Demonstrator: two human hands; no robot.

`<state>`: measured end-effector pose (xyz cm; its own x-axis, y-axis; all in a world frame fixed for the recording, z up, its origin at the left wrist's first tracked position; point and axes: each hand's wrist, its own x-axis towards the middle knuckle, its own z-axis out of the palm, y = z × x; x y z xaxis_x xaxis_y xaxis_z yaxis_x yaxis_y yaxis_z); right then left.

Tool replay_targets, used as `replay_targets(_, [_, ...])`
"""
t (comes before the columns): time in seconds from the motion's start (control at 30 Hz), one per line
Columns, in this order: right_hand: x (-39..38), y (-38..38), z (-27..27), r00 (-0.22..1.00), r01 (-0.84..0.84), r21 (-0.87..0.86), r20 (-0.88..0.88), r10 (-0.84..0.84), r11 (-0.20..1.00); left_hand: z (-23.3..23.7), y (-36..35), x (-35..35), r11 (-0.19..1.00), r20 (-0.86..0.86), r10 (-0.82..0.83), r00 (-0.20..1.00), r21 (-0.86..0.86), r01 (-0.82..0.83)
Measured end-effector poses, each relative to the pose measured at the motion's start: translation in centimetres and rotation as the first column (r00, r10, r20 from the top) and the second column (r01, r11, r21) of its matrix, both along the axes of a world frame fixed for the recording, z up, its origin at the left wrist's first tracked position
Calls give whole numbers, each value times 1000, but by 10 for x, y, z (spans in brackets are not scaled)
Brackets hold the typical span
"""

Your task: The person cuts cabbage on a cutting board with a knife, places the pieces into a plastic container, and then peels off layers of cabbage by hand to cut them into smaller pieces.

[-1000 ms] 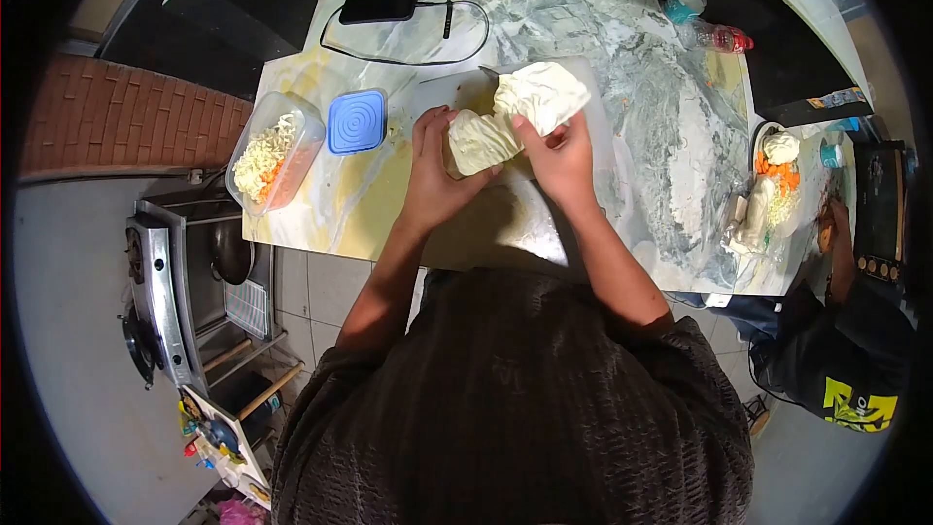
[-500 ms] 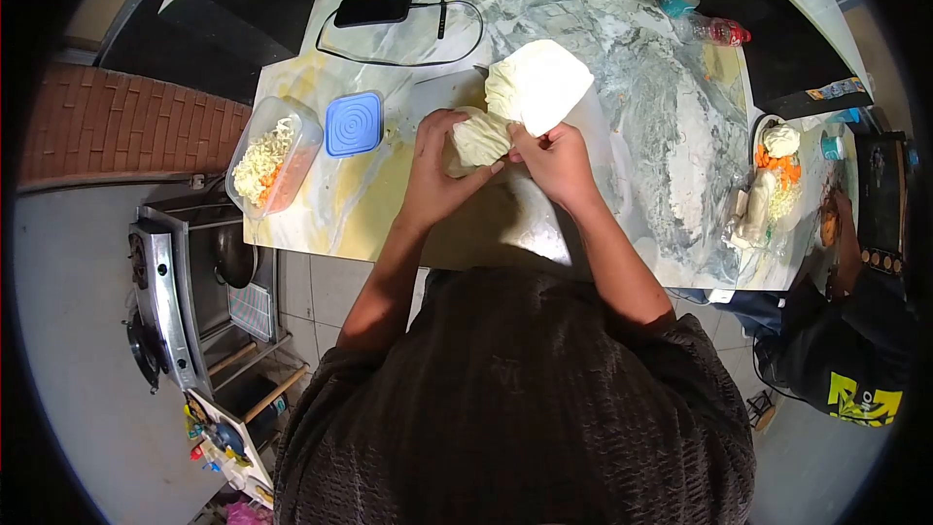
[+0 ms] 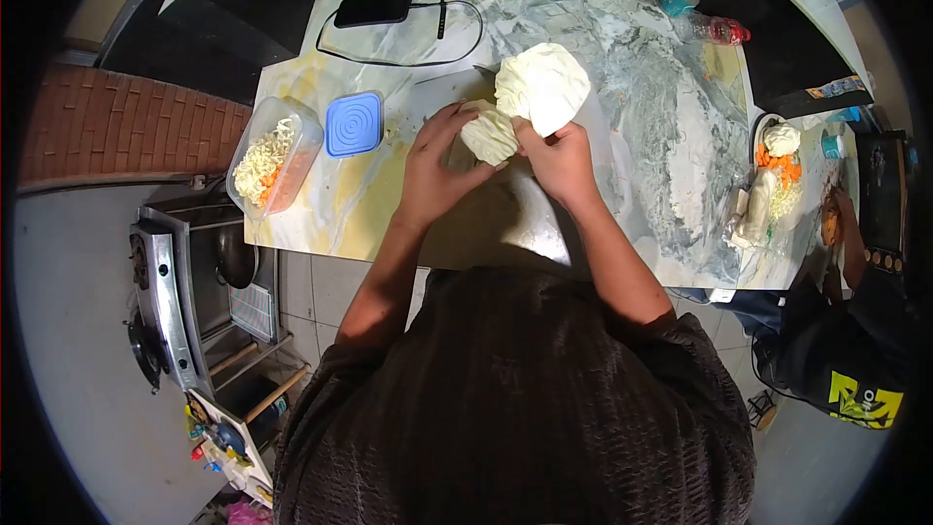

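My left hand (image 3: 434,163) curves round the left side of a small pale cabbage (image 3: 489,134), thumb low and fingers over the top. A large loose cabbage leaf (image 3: 544,87) stands out beyond it, bright and cupped. My right hand (image 3: 564,165) pinches the near edge of that leaf, close against the cabbage. Whether the leaf is still joined to the cabbage is hidden by my fingers. Both are held above a smooth, shiny board (image 3: 515,224) on the marbled table. A dark pointed tip (image 3: 484,72), perhaps of a knife, shows behind the leaf.
To the left are a clear tub (image 3: 309,131) of shredded cabbage and carrot and a blue lid (image 3: 354,124). A phone (image 3: 372,9) with a cable lies at the back. Far right, a co-worker's hand (image 3: 844,209) is near a plate of cut vegetables (image 3: 782,170). A bottle (image 3: 719,31) lies back right.
The large leaf has turned and shifted slightly to the right in my right hand. The cabbage has tilted a little, and my left fingers have loosened around it.
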<state>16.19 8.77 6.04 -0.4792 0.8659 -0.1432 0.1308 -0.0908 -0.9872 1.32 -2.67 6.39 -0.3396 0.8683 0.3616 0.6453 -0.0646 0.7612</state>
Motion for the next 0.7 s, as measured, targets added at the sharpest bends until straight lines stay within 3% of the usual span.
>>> replay_targets(0.13, [0,5,2,997,29,-86,-70,-35,996,14,6,-3,997,103,-75,992,32,72])
replay_targets(0.2, [1,7,8,993,66,-89,-88,-73,994,17,6,-5,993,323,43,945,90,-76])
replay_targets(0.23, [3,9,9,988,104,-93,-104,-113,990,14,3,-13,993,322,44,946,91,-77])
replay_targets(0.3, [8,15,-4,990,118,-31,-73,-120,993,-2,-6,-33,990,19,-8,1000,-143,10])
replay_targets(0.33, [11,17,-7,991,132,29,-42,-130,991,-12,-9,-37,990,19,-9,1000,-143,11])
replay_targets(0.4, [17,19,-8,991,134,76,0,-134,988,-27,-15,-38,900,-215,-90,972,-435,-13])
replay_targets(0.5, [19,17,-12,988,134,171,47,-144,976,-41,-18,-26,908,-344,-19,939,-398,-128])
replay_targets(0.63, [20,12,-8,990,98,280,70,-122,955,-30,-13,-14,920,-404,-38,914,-371,-126])
replay_targets(0.7, [19,10,-6,992,72,291,80,-100,954,-14,-5,-4,976,-178,85,980,-183,-118])
